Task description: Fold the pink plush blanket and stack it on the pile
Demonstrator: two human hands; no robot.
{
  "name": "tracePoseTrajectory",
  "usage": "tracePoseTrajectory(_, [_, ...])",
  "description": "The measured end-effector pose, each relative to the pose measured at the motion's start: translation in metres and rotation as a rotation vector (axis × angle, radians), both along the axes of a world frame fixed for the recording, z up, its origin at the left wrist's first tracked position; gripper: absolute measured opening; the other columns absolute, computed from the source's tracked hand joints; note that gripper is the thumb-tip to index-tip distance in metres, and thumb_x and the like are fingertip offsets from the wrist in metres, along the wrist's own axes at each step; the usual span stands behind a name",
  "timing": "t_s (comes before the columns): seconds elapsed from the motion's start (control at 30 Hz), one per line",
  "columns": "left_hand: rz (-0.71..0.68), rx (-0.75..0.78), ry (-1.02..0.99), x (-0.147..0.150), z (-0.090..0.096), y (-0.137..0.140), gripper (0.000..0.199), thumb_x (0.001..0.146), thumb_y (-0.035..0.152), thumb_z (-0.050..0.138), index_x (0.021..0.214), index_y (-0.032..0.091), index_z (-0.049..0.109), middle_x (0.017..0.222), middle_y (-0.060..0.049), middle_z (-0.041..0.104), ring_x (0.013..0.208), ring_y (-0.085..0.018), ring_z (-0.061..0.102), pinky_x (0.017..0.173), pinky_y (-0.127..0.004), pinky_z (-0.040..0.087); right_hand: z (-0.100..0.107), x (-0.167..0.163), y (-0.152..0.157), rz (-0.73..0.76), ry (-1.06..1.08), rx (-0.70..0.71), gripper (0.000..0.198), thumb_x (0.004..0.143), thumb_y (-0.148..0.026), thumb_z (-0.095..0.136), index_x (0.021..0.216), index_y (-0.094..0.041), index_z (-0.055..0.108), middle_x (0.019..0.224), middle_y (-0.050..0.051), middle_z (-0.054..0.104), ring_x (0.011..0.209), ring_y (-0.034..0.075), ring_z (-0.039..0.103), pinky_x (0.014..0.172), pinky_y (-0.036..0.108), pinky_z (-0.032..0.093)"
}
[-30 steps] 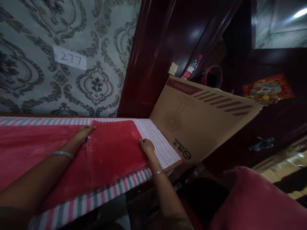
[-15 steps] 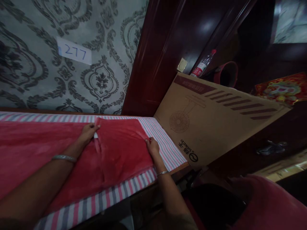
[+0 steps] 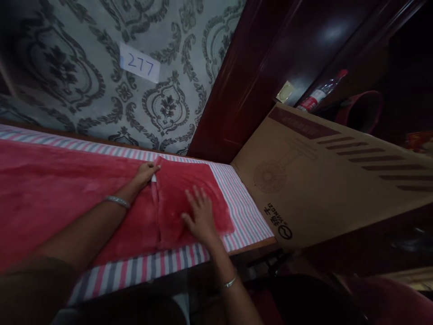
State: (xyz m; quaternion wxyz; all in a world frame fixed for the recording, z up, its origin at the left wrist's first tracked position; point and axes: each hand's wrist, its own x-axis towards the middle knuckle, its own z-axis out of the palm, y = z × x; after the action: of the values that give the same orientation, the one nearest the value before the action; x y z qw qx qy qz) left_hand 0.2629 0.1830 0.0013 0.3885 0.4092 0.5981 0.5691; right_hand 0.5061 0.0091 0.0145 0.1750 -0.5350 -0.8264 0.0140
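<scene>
A plush red blanket [image 3: 84, 189] lies along a striped sheet [image 3: 233, 185], its right end folded back over itself. At the upper corner of that fold my left hand [image 3: 146, 174] pinches the blanket's edge, beside a small white tag [image 3: 154, 178]. My right hand [image 3: 200, 215] rests with spread fingers over the folded section, palm down, gripping nothing. The fold's edge runs from my left fingers toward the front side of the sheet. Each wrist wears a bracelet.
A large cardboard box [image 3: 311, 180] printed with a fan stands at the right end of the sheet. Behind it are a red-capped plastic bottle [image 3: 321, 92] and a round red-rimmed container [image 3: 365, 110]. Patterned wallpaper with a paper marked 277 [image 3: 140, 62] borders the far side.
My right hand has let go of the blanket's right edge and moved left onto the folded part, fingers spreading. My left hand stays at the fold's corner. The view has shifted.
</scene>
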Motion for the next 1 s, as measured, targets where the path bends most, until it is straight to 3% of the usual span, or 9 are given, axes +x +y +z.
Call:
tracePoseTrajectory(0.13, [0.013,0.001,0.008,0.0,0.001,0.002,0.022,0.056,0.032,0.068,0.055,0.018,0.052,0.052,0.002,0.046,0.056,-0.012,0.042,0.051,-0.023,0.03,-0.017,-0.036,-0.018,0.283,-0.085,-0.107,0.072,0.096,-0.056,0.052,0.159,-0.037,0.023,0.169,0.002,0.017,0.156,0.032,0.009,0.121,0.066,0.011])
tracePoseTrajectory(0.33, [0.042,-0.029,-0.016,0.003,0.009,0.006,0.024,0.06,0.034,0.064,0.061,0.021,0.043,0.057,0.003,0.048,0.056,-0.013,0.048,0.056,-0.025,0.042,-0.021,-0.034,-0.023,0.282,-0.062,-0.137,0.07,0.097,-0.058,0.049,0.159,-0.038,0.022,0.17,0.001,0.014,0.156,0.03,0.006,0.122,0.064,0.009])
tracePoseTrajectory(0.43, [0.046,-0.062,0.054,0.003,0.019,0.006,0.018,0.06,0.027,0.064,0.067,0.02,0.049,0.062,0.0,0.053,0.062,-0.018,0.055,0.061,-0.03,0.047,-0.017,-0.035,-0.023,0.276,-0.047,-0.15,0.07,0.097,-0.058,0.05,0.158,-0.038,0.024,0.169,0.001,0.015,0.156,0.03,0.006,0.122,0.065,0.008])
tracePoseTrajectory(0.53, [0.092,-0.061,0.168,0.007,0.036,0.002,0.027,0.061,0.022,0.064,0.087,0.016,0.06,0.088,-0.012,0.066,0.093,-0.031,0.064,0.083,-0.042,0.053,-0.013,-0.036,-0.022,0.291,-0.011,-0.189,0.071,0.095,-0.058,0.055,0.157,-0.037,0.029,0.169,0.001,0.015,0.156,0.032,0.008,0.121,0.067,0.01])
tracePoseTrajectory(0.6, [0.107,0.027,0.309,0.016,0.05,-0.005,0.044,0.064,0.019,0.063,0.108,0.014,0.063,0.118,-0.018,0.064,0.124,-0.037,0.054,0.106,-0.047,0.044,-0.006,-0.03,-0.017,0.335,0.058,-0.237,0.067,0.092,-0.054,0.061,0.153,-0.035,0.039,0.167,0.002,0.026,0.154,0.031,0.019,0.122,0.061,0.017])
tracePoseTrajectory(0.67, [0.008,0.164,0.575,0.029,0.06,-0.019,0.052,0.071,0.02,0.059,0.123,0.014,0.061,0.136,-0.018,0.057,0.137,-0.036,0.043,0.117,-0.047,0.035,0.003,-0.017,-0.005,0.309,0.18,-0.264,0.051,0.096,-0.043,0.057,0.145,-0.031,0.052,0.155,0.003,0.048,0.145,0.024,0.041,0.12,0.047,0.032])
tracePoseTrajectory(0.77, [-0.32,0.266,1.003,0.053,0.06,-0.048,0.051,0.083,0.026,0.051,0.131,0.01,0.06,0.14,-0.019,0.057,0.135,-0.035,0.048,0.118,-0.047,0.035,0.02,0.011,0.028,0.054,0.358,-0.171,0.043,0.101,-0.026,0.038,0.137,-0.02,0.061,0.136,0.006,0.067,0.126,0.017,0.061,0.11,0.031,0.044])
tracePoseTrajectory(0.87, [-0.543,0.261,1.169,0.068,0.043,-0.076,0.062,0.088,0.043,0.052,0.141,0.012,0.056,0.152,-0.019,0.047,0.145,-0.036,0.038,0.123,-0.052,0.026,0.033,0.036,0.072,-0.156,0.361,-0.054,0.048,0.1,-0.022,0.033,0.143,-0.012,0.055,0.144,0.011,0.06,0.134,0.016,0.055,0.115,0.029,0.038])
tracePoseTrajectory(1.0, [-0.529,0.212,1.246,0.066,0.012,-0.096,0.082,0.082,0.067,0.056,0.149,0.021,0.05,0.161,-0.018,0.032,0.152,-0.043,0.019,0.123,-0.064,0.01,0.03,0.044,0.131,-0.165,0.177,-0.081,0.056,0.101,-0.027,0.036,0.156,-0.016,0.035,0.163,0.008,0.035,0.152,0.016,0.028,0.124,0.036,0.023])
